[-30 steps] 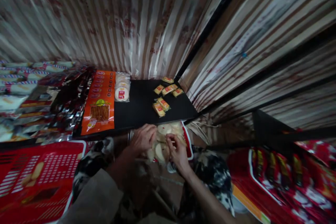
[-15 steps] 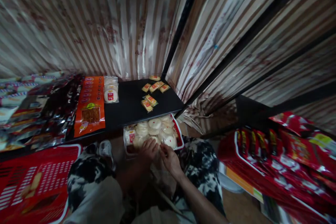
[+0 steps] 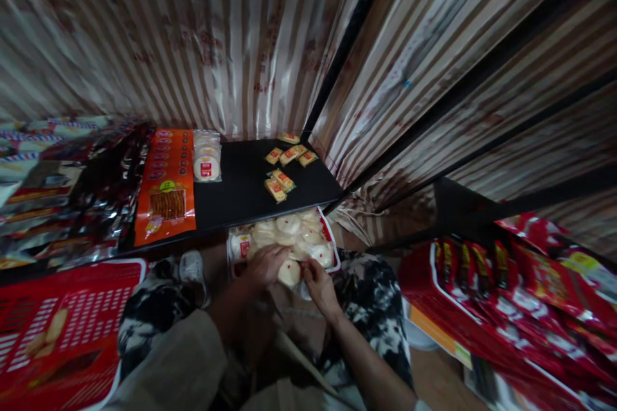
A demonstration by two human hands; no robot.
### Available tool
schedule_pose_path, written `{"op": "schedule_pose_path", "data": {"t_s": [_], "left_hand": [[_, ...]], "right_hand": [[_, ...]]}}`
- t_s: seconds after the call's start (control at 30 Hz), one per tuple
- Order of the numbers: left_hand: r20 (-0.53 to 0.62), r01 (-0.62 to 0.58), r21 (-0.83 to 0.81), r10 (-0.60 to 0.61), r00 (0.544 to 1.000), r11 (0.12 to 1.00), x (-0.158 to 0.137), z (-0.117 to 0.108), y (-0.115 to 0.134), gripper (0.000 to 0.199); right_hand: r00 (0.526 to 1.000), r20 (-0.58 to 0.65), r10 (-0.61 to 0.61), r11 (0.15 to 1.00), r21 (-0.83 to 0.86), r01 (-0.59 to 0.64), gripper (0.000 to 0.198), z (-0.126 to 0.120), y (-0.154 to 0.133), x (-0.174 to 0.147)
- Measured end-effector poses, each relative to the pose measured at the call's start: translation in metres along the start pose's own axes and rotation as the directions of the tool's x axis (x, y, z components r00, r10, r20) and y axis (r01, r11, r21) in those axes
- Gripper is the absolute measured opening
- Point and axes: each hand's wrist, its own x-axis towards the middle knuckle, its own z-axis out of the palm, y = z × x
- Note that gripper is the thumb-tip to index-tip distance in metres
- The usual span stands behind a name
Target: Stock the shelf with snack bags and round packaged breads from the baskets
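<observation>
A round pale cake with a small red dot [image 3: 289, 275], in clear wrapping, is between my hands at the near edge of a red basket with a white rim [image 3: 332, 239]. My left hand [image 3: 267, 264] is closed on its left side, fingertips partly hidden. With bent fingers, my right hand [image 3: 321, 286] pinches the wrapping at its right side. More wrapped round cakes [image 3: 288, 225] fill the basket behind my hands. One pack with a red label [image 3: 240, 245] lies at the basket's left end.
A black shelf [image 3: 236, 167] ahead carries small yellow packets [image 3: 282, 180], a pack of white round cakes [image 3: 207, 157], an orange bag [image 3: 166, 186] and dark shiny packets [image 3: 103, 186]. Red baskets stand at left [image 3: 96, 321] and right [image 3: 419, 273], the right one holding red packets [image 3: 544, 270].
The round cake with the red dot now shows between my hands, tilted up towards me. My left hand has shifted slightly left, my right hand slightly right. The view has moved a little.
</observation>
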Motion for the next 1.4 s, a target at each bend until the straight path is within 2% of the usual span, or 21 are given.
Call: {"op": "schedule_pose_path", "data": {"t_s": [0.1, 0.17, 0.3, 0.4, 0.5, 0.6, 0.73, 0.87, 0.97, 1.03, 1.13, 1.2, 1.3, 1.4], "left_hand": [[-0.064, 0.031, -0.126, -0.039, 0.997, 0.992, 0.001, -0.010, -0.001, 0.030], [-0.127, 0.095, -0.224, -0.126, 0.984, 0.970, 0.001, -0.016, 0.000, 0.030], [-0.215, 0.267, -0.428, -0.384, 0.898, 0.863, 0.002, -0.024, -0.001, 0.032], [-0.228, 0.297, -0.573, -0.497, 0.837, 0.764, 0.005, -0.029, -0.004, 0.030], [-0.226, 0.248, -0.702, -0.540, 0.811, 0.667, 0.011, -0.034, -0.007, 0.026], [-0.214, 0.177, -0.810, -0.562, 0.799, 0.559, 0.015, -0.043, -0.009, 0.022], [-0.196, 0.109, -0.915, -0.665, 0.721, 0.389, 0.019, -0.059, -0.012, 0.025], [-0.139, -0.021, -0.987, -0.767, 0.626, 0.161, 0.021, -0.075, -0.014, 0.038], [-0.089, -0.145, -0.989, -0.786, 0.612, -0.001, 0.022, -0.084, -0.012, 0.043], [-0.078, -0.225, -0.971, -0.793, 0.604, -0.075, 0.022, -0.087, -0.010, 0.042], [-0.081, -0.296, -0.947, -0.806, 0.587, -0.121, 0.022, -0.092, -0.009, 0.037], [-0.071, -0.280, -0.953, -0.812, 0.579, -0.116, 0.022, -0.095, -0.009, 0.034], [-0.046, -0.243, -0.962, -0.809, 0.586, -0.122, 0.024, -0.101, -0.012, 0.035], [-0.044, -0.294, -0.943, -0.822, 0.568, -0.153, 0.028, -0.109, -0.020, 0.037]], "right_hand": [[1.000, 0.007, 0.000, 1.000, 0.006, 0.000, 0.033, 0.001, -0.008, 0.001], [1.000, 0.021, 0.021, 1.000, -0.020, -0.021, 0.032, 0.002, -0.015, 0.000], [0.999, -0.017, 0.038, 0.998, -0.039, -0.039, 0.033, 0.004, -0.032, -0.003], [0.998, -0.042, 0.035, 0.995, 0.097, -0.031, 0.043, 0.004, -0.052, 0.000], [0.999, 0.032, -0.017, 0.973, 0.230, 0.009, 0.046, 0.002, -0.079, 0.011], [0.994, 0.101, -0.050, 0.955, 0.296, 0.018, 0.044, 0.001, -0.102, 0.025], [0.984, 0.180, 0.018, 0.871, 0.481, -0.104, 0.048, 0.008, -0.119, 0.036], [0.973, 0.188, 0.134, 0.766, 0.603, -0.222, 0.047, 0.021, -0.132, 0.038], [0.973, 0.178, 0.147, 0.722, 0.652, -0.229, 0.040, 0.033, -0.147, 0.040], [0.979, 0.157, 0.128, 0.705, 0.680, -0.201, 0.035, 0.042, -0.157, 0.044], [0.988, 0.124, 0.086, 0.653, 0.742, -0.150, 0.033, 0.054, -0.172, 0.058], [0.994, 0.092, 0.058, 0.632, 0.768, -0.108, 0.035, 0.062, -0.182, 0.071], [0.998, 0.067, -0.006, 0.655, 0.754, -0.047, 0.038, 0.073, -0.196, 0.093], [0.992, 0.116, -0.058, 0.685, 0.727, -0.045, 0.040, 0.085, -0.209, 0.111]]}}
